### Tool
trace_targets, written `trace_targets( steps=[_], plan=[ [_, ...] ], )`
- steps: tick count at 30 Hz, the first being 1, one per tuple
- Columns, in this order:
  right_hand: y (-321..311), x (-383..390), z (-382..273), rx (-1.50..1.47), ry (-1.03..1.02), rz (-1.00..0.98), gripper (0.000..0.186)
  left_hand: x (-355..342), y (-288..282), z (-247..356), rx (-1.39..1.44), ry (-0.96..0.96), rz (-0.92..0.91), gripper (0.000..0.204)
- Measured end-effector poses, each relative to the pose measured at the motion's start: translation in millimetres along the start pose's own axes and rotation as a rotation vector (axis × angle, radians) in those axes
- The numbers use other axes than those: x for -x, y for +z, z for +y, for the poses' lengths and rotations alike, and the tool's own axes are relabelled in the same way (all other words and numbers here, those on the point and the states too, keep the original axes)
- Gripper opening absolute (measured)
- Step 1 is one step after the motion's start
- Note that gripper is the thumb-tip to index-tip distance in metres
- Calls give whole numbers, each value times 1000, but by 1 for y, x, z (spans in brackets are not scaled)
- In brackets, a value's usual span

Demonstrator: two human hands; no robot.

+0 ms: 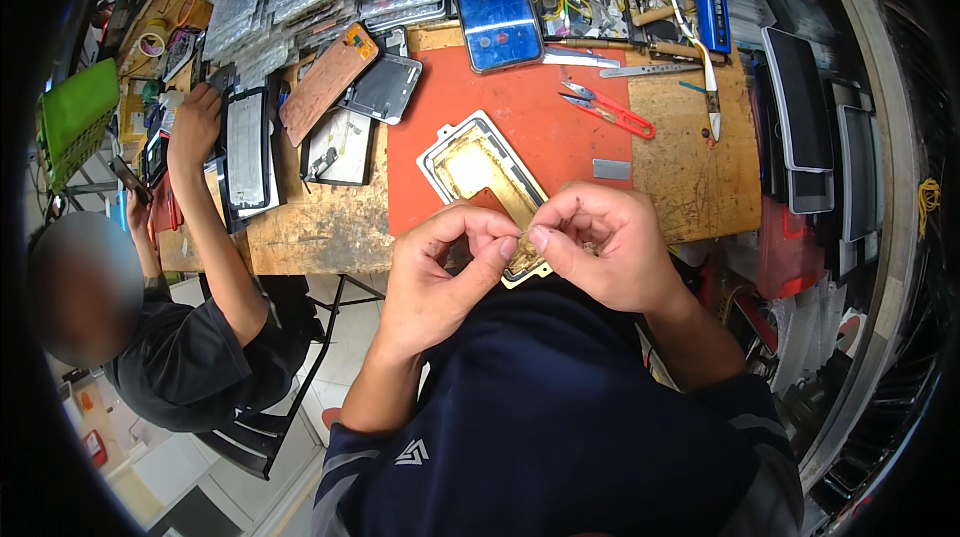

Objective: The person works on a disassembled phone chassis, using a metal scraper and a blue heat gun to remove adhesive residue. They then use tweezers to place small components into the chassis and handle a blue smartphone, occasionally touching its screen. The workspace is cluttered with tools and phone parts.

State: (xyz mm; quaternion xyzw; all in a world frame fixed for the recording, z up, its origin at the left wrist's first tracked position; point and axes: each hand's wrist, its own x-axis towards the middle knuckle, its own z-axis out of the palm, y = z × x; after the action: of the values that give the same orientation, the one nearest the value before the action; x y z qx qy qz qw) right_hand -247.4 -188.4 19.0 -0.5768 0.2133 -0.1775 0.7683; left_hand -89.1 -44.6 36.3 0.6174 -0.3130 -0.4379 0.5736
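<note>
Phone back frame point(487, 180): lies flat on the red mat point(580, 137), its near corner under both hands, so the near edge can be worked.
Left hand point(440, 267): grip pinched shut, thumb and forefinger meeting at the frame's near corner; what it nips is too small to tell.
Right hand point(600, 247): grip likewise pinched, fingertips touching the left's.
Worktop point(700, 187) edge: directly beneath the grip.
Open room: bare mat just beyond the grip; red scissors point(610, 109) farther right, lit phone point(493, 5) beyond.
Far left: another person's hand point(195, 122) on a screen panel point(247, 149).
</note>
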Motion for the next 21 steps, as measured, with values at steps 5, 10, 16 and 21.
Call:
trace_targets(
  steps=[5, 10, 16, 21],
  plan=[
    [2, -2, 0, 93, -47, 26, 4, -2, 0, 1, -41, 9, 9, 10],
    [2, -6, 2, 119, -66, 31, 4, -7, -2, 0, -98, 32, 27, 9],
    [2, -7, 6, 137, -84, 26, 5, -7, -2, -1, -131, 52, 35, 9],
    [2, -8, 7, 139, -105, 37, 5, -7, -2, 0, -166, 59, 67, 9]
  ],
)
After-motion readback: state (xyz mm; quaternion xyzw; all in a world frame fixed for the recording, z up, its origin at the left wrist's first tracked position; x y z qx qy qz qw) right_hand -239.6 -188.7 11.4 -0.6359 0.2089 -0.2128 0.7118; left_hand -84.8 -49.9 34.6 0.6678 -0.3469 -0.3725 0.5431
